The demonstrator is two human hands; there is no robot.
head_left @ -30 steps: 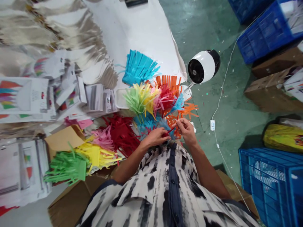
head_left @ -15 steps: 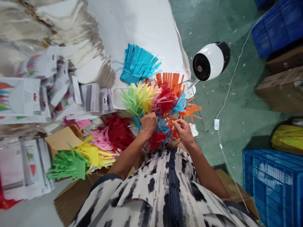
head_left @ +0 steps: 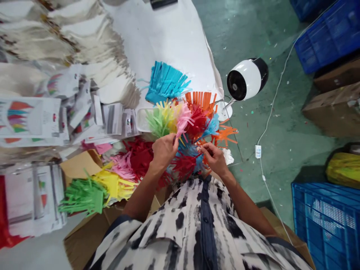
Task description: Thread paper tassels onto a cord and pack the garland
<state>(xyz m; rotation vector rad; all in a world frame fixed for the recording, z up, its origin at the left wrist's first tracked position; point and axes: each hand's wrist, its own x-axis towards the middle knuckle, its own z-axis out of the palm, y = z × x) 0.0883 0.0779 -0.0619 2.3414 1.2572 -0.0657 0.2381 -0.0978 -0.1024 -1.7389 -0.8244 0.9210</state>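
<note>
My left hand (head_left: 165, 150) is closed at the base of a bunch of fringed paper tassels, with a pink tassel (head_left: 183, 118) rising from its fingers. Green (head_left: 158, 123) and yellow tassels (head_left: 166, 112) fan out just beyond it. To the right, my right hand (head_left: 214, 157) has thumb and fingers pinched together; what lies between them is too small to name. Red (head_left: 185, 165) and blue fringes (head_left: 188, 149) fill the space between both hands. Farther out are a red tassel (head_left: 197, 122), a light blue one (head_left: 211, 125) and orange fringed paper (head_left: 200, 102).
A turquoise fringed piece (head_left: 165, 83) lies on the white table cover (head_left: 174, 30). At left are printed packages (head_left: 28, 116), stacked cream cloth (head_left: 92, 33), green fringes (head_left: 84, 197) and yellow fringes (head_left: 115, 183). A fan (head_left: 247, 79), a cable and blue crates (head_left: 323, 225) stand at right.
My left hand has shifted slightly left, and the pink tassel now stands up above its fingers. My right hand has moved slightly left and down, still pinched. The view has shifted a little.
</note>
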